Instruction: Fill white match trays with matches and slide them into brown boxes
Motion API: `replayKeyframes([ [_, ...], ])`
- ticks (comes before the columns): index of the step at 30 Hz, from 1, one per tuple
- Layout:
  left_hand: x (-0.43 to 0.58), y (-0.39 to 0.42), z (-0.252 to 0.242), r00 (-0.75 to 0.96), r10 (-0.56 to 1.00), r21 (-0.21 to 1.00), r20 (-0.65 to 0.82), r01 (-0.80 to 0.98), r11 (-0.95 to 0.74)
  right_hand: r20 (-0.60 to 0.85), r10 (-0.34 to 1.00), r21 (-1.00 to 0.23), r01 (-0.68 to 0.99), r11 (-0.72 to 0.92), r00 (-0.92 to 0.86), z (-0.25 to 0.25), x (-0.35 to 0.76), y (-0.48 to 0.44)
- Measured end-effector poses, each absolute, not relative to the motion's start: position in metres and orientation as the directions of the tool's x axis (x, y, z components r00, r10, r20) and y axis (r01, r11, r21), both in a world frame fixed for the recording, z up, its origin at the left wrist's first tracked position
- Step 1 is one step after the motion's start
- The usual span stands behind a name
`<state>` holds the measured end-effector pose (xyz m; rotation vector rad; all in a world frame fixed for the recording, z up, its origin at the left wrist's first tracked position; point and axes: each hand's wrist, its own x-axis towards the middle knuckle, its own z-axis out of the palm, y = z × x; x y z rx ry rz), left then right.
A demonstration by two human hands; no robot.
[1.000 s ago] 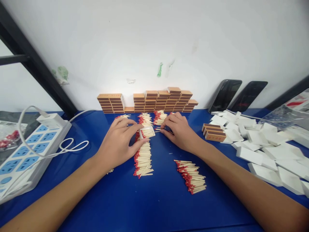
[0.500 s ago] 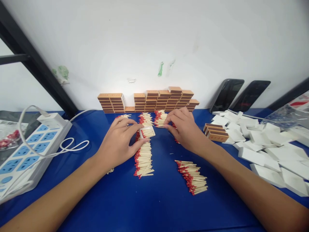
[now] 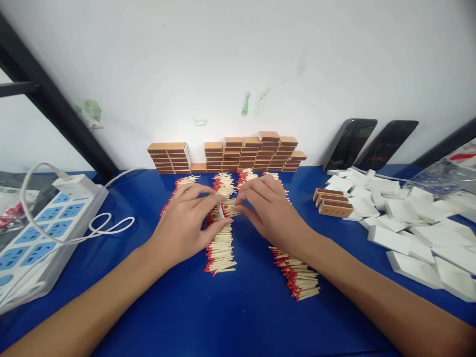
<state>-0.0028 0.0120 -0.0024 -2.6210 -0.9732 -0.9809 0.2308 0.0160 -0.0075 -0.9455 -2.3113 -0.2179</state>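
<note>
A: Hands?

B: Left hand (image 3: 186,220) pinches a white tray (image 3: 221,210), thumb against fingers. Right hand (image 3: 270,203): fingertips drawn together at matches (image 3: 229,208) beside the tray; grip unclear.

A: Tray's position?

B: Over the long match row (image 3: 220,250), tilted; contents partly hidden. Closed matchboxes (image 3: 256,154) stacked behind; loose trays (image 3: 403,218) heaped right.

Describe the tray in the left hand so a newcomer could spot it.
On the blue table, find the central column of red-tipped matches. Over it, the left hand pinches a small white tray. Unlike the white trays heaped at far right, it alone is held.
</note>
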Motion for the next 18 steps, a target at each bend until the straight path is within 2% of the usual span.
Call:
replayKeyframes([
  [18,-0.0015,0.0099,-0.002,0.569,0.542,0.124,0.619,0.611,-0.782,0.541,0.661,-0.283,0.627,0.726,-0.521,-0.0046,0.2281,0.0125],
])
